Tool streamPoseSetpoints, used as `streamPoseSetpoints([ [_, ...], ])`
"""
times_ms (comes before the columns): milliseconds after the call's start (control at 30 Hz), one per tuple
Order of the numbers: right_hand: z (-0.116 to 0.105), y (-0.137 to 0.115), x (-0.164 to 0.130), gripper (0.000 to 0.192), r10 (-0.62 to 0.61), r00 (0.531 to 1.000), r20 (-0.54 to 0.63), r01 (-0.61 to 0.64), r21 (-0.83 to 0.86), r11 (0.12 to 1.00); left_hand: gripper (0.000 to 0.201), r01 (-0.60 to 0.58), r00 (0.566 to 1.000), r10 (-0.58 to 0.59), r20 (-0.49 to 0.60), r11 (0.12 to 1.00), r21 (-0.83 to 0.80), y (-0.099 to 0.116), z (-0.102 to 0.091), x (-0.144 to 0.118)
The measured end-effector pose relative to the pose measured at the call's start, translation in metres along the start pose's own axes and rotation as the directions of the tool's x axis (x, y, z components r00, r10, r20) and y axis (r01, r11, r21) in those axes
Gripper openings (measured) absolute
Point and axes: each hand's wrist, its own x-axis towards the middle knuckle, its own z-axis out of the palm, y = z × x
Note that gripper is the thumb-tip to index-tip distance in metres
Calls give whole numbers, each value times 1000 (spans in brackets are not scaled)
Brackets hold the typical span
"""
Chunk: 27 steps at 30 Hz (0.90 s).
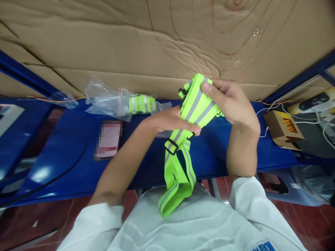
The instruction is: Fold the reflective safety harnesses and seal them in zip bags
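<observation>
Both my hands hold a neon-green reflective strap vest [195,106] with grey stripes above the blue table [78,153]. My left hand [170,120] grips its folded part from below, thumb on the lower edge. My right hand [230,101] pinches the folded top from the right. Loose straps with a black buckle [171,146] hang down from the fold to my lap. A second folded green vest [141,103] lies in a clear plastic bag [110,99] at the back of the table.
A phone [108,139] lies face up on the table left of my arms, with a black cable [65,170] curving past it. A small cardboard box [282,129] and white cables sit at the right. A cardboard wall [131,45] rises behind.
</observation>
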Motion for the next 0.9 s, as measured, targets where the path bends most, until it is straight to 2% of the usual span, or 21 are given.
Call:
streamPoseSetpoints([
  [100, 1, 8, 8, 46, 88, 988, 126, -117, 242, 963, 21, -90, 996, 90, -7, 992, 90, 5, 1, -4],
  [167, 3, 13, 13, 49, 97, 988, 116, -123, 247, 961, 22, -145, 987, 155, -48, 975, 166, 7, 2, -5],
  [200, 4, 15, 15, 49, 74, 996, 51, -82, 184, 979, 23, -159, 983, 173, -60, 970, 184, 7, 2, -5],
  [267, 8, 16, 17, 45, -45, 992, -120, 43, -22, 999, 26, -165, 981, 179, -76, 971, 171, 7, 1, -4],
  [333, 10, 15, 16, 41, -189, 966, -176, 149, -220, 964, 28, -161, 981, 172, -85, 979, 128, 6, -1, -4],
  [400, 10, 12, 12, 43, -255, 965, -68, 219, -333, 917, 27, -172, 977, 185, -109, 978, 120, 6, -3, -4],
  [500, 10, 9, 6, 58, -249, 955, 158, 293, -420, 859, 27, -166, 974, 188, -123, 972, 166, 6, -6, -4],
  [567, 12, 11, 5, 73, -237, 948, 213, 311, -447, 839, 31, -144, 982, 161, -99, 976, 166, 6, -7, -4],
  [633, 16, 14, 6, 70, -230, 953, 197, 297, -461, 836, 34, -128, 984, 140, -112, 986, 108, 6, -6, -2],
  [733, 18, 14, 10, 53, -222, 968, 113, 249, -443, 861, 28, -80, 982, 73, -175, 996, -36, 5, -4, 1],
  [833, 15, 7, 10, 43, -212, 977, -1, 196, -375, 906, 23, -12, 992, 0, -122, 995, -101, 4, -2, 3],
  [900, 12, 2, 8, 39, -183, 983, -29, 166, -306, 938, 24, -3, 997, -4, -73, 996, -94, 2, -2, 4],
])
